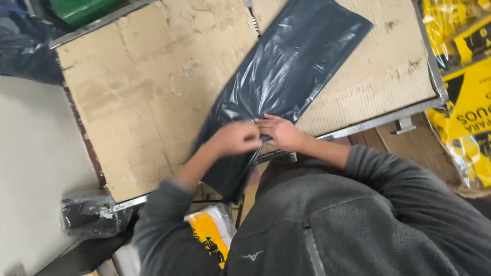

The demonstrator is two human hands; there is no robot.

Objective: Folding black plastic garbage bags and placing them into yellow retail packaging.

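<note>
Seen from the head camera, both forearms reach forward out of grey fleece sleeves, bent at the elbows so that they meet in front of the chest. The left hand (236,138) is blurred; its knuckles face up and its fingers look curled closed on the dark plastic bag (286,71) — how tightly they pinch it cannot be made out through the blur. The right hand (279,132) lies just beside it, fingers bent and pointing toward the left hand, their tips pressed on the same stretch of the bag. The two hands are together, touching or nearly so, both on the bag.

The bag is a long, glossy, dark grey sheet lying at a slant: its far end reaches toward the upper right of the worktop, its near end hangs over the front edge below the hands. It lies on a worn cardboard sheet (148,92) that covers a metal-framed table (434,76).

Off to the right — well apart from the hands — sits a stack of clear packets with yellow and black printing (468,102). Another yellow printed packet (212,235) shows below the left forearm, near the table's lower edge. At lower left, a small wrapped dark bundle (94,213) rests against the table's corner, beside a pale flat surface (36,168).
</note>
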